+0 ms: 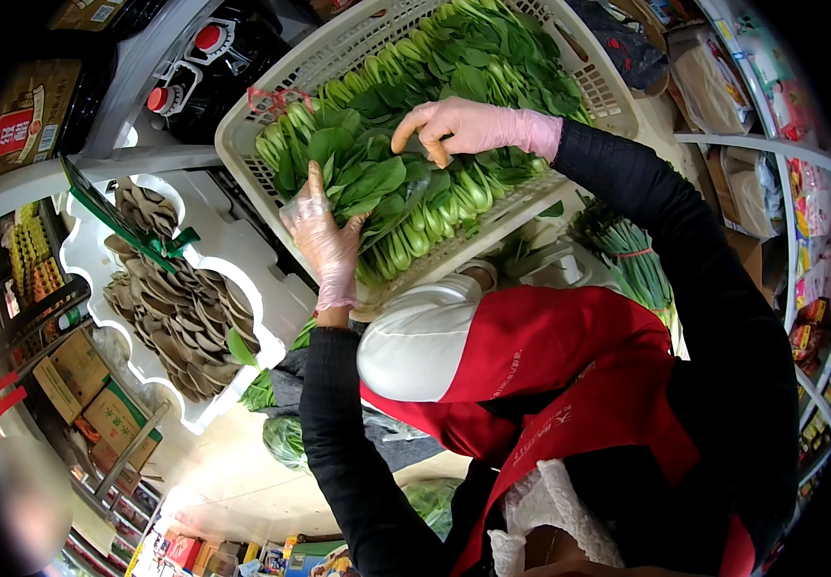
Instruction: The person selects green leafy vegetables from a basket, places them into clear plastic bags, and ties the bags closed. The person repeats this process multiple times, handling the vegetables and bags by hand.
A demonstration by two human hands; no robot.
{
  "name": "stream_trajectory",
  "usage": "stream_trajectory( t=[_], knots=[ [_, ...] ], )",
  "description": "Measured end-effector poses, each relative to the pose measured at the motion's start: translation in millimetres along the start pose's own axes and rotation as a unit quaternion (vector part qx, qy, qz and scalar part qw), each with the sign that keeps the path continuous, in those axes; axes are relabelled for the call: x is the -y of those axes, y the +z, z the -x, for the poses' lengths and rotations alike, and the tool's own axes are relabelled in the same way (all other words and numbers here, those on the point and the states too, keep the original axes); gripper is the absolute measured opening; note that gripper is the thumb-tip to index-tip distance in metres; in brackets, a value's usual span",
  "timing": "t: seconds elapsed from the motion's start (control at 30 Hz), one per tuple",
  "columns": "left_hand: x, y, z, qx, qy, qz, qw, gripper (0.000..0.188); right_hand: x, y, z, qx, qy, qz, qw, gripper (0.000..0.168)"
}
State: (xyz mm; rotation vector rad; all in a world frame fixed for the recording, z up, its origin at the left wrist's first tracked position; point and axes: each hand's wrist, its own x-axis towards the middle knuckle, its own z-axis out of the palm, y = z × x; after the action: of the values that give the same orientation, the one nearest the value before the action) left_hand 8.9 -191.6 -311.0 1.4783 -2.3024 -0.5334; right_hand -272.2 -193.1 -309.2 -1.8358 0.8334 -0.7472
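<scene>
Green bok choy [415, 216] lies packed in rows in a cream plastic crate [451, 263] with slotted walls, pale stems along the sides and dark leaves towards the middle. My left hand [325, 241], in a thin clear glove, rests against the leaves near the crate's left corner. Its thumb and forefinger are spread around some leaves; whether they grip them is hard to see. Above the middle of the leaves is my right hand [469, 130], in a pinkish glove, with bent fingers apart and nothing visible between them.
A white foam box [271, 353] of grey oyster mushrooms [177, 317] stands at left, with a green sign [112, 216] over it. Red-capped jugs [206, 65] sit upper left. Tied green stalks [635, 260] lie right of my knee. Shelves [754, 141] line the right.
</scene>
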Motion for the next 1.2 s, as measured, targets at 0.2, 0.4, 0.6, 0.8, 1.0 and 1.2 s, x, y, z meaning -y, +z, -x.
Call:
stream_trajectory(
  t=[0.2,0.4,0.6,0.8,1.0,1.2],
  knots=[
    [-11.1,-2.0,-4.2,0.030,-0.026,-0.057,0.998,0.099,12.0,-8.3,-6.5,0.053,0.188,0.053,0.979,0.018],
    [-13.3,1.5,-3.2,0.046,0.024,-0.099,0.994,0.093,-20.4,-1.7,7.3,-0.046,-0.026,0.466,0.883,0.025],
    [-2.4,5.8,-9.8,0.019,-0.044,-0.041,0.998,0.092,1.4,18.2,10.2,-0.125,0.042,0.262,0.956,0.031],
    [2.3,11.1,-8.3,0.034,0.004,-0.094,0.995,0.088,0.0,45.6,1.7,-0.345,0.145,-0.081,0.924,0.025],
    [-0.8,17.9,14.1,0.127,0.135,-0.238,0.953,0.071,-22.4,65.7,-34.1,-0.449,0.034,-0.272,0.851,0.060],
    [-3.3,23.8,12.2,0.175,0.153,-0.271,0.934,0.067,-21.8,49.9,-34.5,-0.352,0.028,-0.215,0.911,0.084]
  ],
)
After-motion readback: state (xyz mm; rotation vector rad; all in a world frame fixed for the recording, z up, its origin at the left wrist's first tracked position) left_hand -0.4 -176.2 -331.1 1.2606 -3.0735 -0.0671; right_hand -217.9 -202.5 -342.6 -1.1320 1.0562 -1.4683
